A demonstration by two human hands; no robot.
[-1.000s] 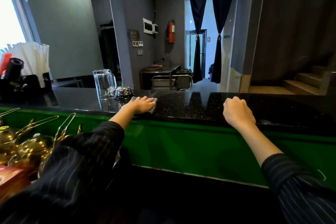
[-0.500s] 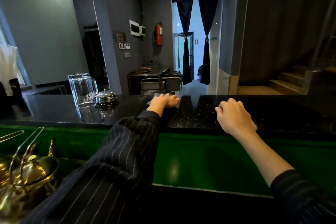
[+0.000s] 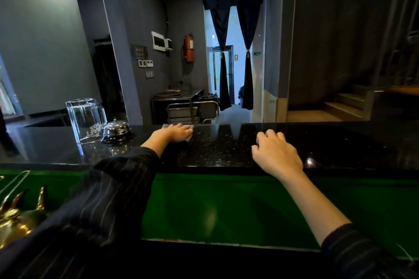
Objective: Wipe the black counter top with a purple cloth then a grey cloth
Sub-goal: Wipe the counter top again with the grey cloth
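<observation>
The left hand [image 3: 175, 133], pressing flat on the cloth [image 3: 190, 127], is sliding it rightward along the counter [image 3: 226, 147], extending the wipe while the right hand [image 3: 277, 154] is resting loosely curled, empty.

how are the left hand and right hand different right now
The left hand lies flat, pressing a cloth near the counter's far edge; the right hand has nothing under it that shows and rests by the near edge with fingers curled. The left arm reaches further out and is sleeved almost to the wrist; the right forearm is bare. Both hands are palm down on the black top.
</observation>
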